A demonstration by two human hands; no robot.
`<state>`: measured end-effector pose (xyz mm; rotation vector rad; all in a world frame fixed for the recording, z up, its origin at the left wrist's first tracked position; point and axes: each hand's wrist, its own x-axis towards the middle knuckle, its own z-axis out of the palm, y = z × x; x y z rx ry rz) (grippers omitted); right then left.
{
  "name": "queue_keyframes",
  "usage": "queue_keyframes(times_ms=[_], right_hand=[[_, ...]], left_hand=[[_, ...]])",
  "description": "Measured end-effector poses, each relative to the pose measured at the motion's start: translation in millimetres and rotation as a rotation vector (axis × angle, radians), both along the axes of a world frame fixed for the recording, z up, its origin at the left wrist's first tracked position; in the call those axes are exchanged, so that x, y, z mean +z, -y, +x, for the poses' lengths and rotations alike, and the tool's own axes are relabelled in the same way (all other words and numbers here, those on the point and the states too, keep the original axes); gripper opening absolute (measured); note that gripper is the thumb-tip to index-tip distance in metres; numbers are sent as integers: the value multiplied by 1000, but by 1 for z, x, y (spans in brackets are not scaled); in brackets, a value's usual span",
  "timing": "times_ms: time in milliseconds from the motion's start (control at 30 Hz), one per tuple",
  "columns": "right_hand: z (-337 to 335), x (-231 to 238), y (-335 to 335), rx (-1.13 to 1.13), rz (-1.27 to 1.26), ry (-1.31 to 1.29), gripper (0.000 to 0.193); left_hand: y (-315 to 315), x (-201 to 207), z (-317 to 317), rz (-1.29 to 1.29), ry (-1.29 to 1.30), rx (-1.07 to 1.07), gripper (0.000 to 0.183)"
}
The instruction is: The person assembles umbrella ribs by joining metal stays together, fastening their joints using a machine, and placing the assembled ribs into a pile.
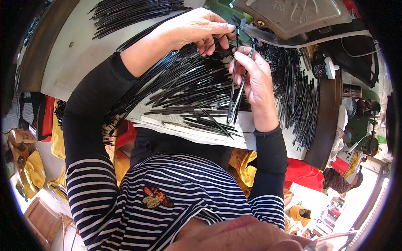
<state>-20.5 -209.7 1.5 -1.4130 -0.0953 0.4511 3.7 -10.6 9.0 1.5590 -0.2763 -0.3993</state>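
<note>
My left hand [201, 30] is closed at the top of the worktable, with thumb and fingertips pinched by the upper end of a slim black rod. A thin dark strip also runs under its fingers. Just to the right, my right hand [253, 73] is closed around a pair of slim glossy black rods [233, 94] that form a narrow V, coming together at the lower end. Whether they are joined there I cannot tell. Beneath both hands lies a wide spread of thin black rods [188, 79], with a few loose ones near the table's front edge.
A grey metal machine part [293, 16] with a curved bar reaches over the table at the upper right. More black rods lie in bundles at the upper left [134, 14] and right [299, 104]. A dark raised rim [326, 121] edges the table. White sheets [188, 131] line its front.
</note>
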Motion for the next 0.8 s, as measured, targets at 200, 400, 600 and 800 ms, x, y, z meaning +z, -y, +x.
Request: queue_keyframes(times_ms=[200,400,600,800], right_hand=[[1,-2,0,5,31,8,23],[3,-4,-1,38,19,47,24],[3,-5,0,-12,-9,59,22],[4,-1,-2,5,-33,69,22]], left_hand=[[1,3,-2,26,-23,-66,36],[3,-4,-1,63,-18,-95,33],[4,-4,-3,-11,-11,-31,32],[6,-8,-1,-15,-7,-53,32]])
